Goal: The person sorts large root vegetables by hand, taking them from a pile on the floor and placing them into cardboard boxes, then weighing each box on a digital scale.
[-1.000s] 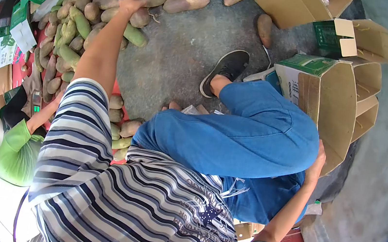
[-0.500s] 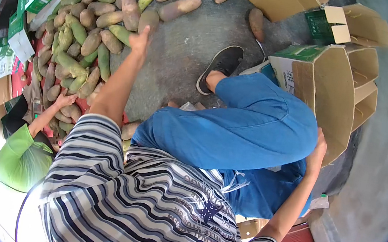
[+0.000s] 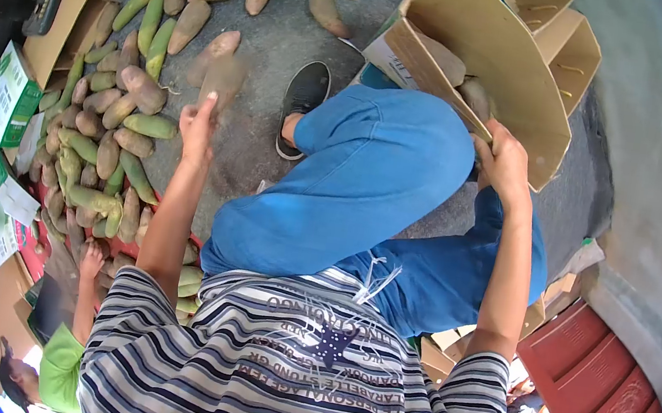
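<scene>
My left hand (image 3: 199, 129) is closed round the near end of a blurred brown tuber (image 3: 224, 80), held over the grey floor. A pinkish tuber (image 3: 202, 64) is right beside it; whether it is touched is unclear. To the left lies a heap of brown and green tubers (image 3: 108, 152). With its fingers over the rim, my right hand (image 3: 505, 164) grips an open cardboard box (image 3: 523, 81) at its near edge. Inside the box are a large tuber (image 3: 442, 59) and a darker one (image 3: 476, 98).
Another person's hand (image 3: 92, 260) reaches into the heap at lower left. More boxes (image 3: 571, 63) stand behind the held box. A loose tuber (image 3: 328, 12) lies beyond my shoe (image 3: 306, 99). Green-white cartons (image 3: 6, 101) are at far left, a red door (image 3: 592, 383) lower right.
The view has turned, so the heap and box appear farther left. My left hand and its tuber are now apart from the heap. My right hand shows fully on the box rim, and tubers inside are visible.
</scene>
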`<control>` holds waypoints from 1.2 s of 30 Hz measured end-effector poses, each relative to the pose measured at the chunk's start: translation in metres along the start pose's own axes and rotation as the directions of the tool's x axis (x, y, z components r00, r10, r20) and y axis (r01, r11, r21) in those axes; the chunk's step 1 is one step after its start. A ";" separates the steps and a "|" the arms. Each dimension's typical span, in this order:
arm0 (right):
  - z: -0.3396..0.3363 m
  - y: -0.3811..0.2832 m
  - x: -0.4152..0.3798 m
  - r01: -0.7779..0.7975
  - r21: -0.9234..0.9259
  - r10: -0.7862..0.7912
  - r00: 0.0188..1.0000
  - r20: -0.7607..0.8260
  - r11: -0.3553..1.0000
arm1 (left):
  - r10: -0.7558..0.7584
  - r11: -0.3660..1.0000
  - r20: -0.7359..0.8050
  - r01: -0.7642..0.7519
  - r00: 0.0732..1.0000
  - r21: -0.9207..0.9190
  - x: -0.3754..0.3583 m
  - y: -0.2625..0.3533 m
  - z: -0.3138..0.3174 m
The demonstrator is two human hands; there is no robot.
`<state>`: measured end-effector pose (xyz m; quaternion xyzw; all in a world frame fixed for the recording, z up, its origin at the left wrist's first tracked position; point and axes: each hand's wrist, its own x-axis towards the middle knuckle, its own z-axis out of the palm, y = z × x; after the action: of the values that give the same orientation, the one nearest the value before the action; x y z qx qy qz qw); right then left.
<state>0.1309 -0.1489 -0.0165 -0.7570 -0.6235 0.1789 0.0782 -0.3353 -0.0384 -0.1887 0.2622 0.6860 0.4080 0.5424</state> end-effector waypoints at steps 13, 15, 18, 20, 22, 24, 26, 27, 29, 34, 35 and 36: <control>0.005 -0.002 0.001 0.013 -0.063 -0.009 0.999 0.052 0.998 | 0.385 0.830 0.712 -0.558 0.587 0.011 -0.080 0.115 0.186; 0.009 0.000 0.000 0.000 -0.052 0.003 0.999 0.054 0.999 | 0.414 0.771 0.605 -0.616 0.680 0.164 -0.042 0.084 0.171; 0.004 -0.006 -0.001 0.030 -0.004 -0.030 1.000 0.007 1.000 | 0.549 0.363 0.447 -0.684 0.706 0.633 0.036 0.033 0.113; 0.001 -0.011 0.002 -0.010 0.009 0.010 0.999 0.031 1.000 | 0.667 0.245 0.402 -0.694 0.628 0.677 0.080 0.011 0.071; 0.002 -0.010 0.001 -0.036 0.004 0.035 0.998 0.052 0.999 | 0.392 0.250 0.297 -0.411 0.871 0.877 0.109 0.010 0.037; 0.005 -0.005 0.002 0.012 -0.009 -0.012 1.000 0.019 1.000 | 0.260 0.318 0.185 -0.265 0.948 0.911 0.131 0.005 0.012; 0.000 -0.013 0.000 -0.049 0.011 0.048 0.996 0.074 0.999 | 0.196 0.287 0.150 -0.203 0.969 0.936 0.144 -0.017 -0.008; 0.002 -0.011 0.000 -0.031 -0.006 0.031 0.998 0.061 1.000 | 0.210 0.231 0.173 -0.221 0.962 0.947 0.142 -0.025 -0.011; 0.006 -0.005 0.000 0.006 -0.037 -0.005 0.999 0.034 0.999 | 0.226 0.174 0.188 -0.229 0.956 0.958 0.140 -0.037 -0.011; 0.002 -0.008 0.002 -0.021 -0.039 0.023 0.998 0.055 0.999 | 0.061 0.012 0.344 -0.345 0.937 0.939 0.064 -0.036 0.005; 0.002 -0.007 0.000 -0.017 -0.045 0.020 0.998 0.060 0.999 | 0.094 0.045 0.399 -0.404 0.912 0.914 0.058 -0.042 0.003; 0.001 -0.007 0.000 -0.003 -0.038 0.005 0.999 0.052 0.999 | 0.128 0.078 0.452 -0.463 0.883 0.883 0.052 -0.047 0.001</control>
<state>0.1243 -0.1480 -0.0150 -0.7546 -0.6271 0.1870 0.0472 -0.3452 -0.0211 -0.2559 0.7337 0.6361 -0.0725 0.2276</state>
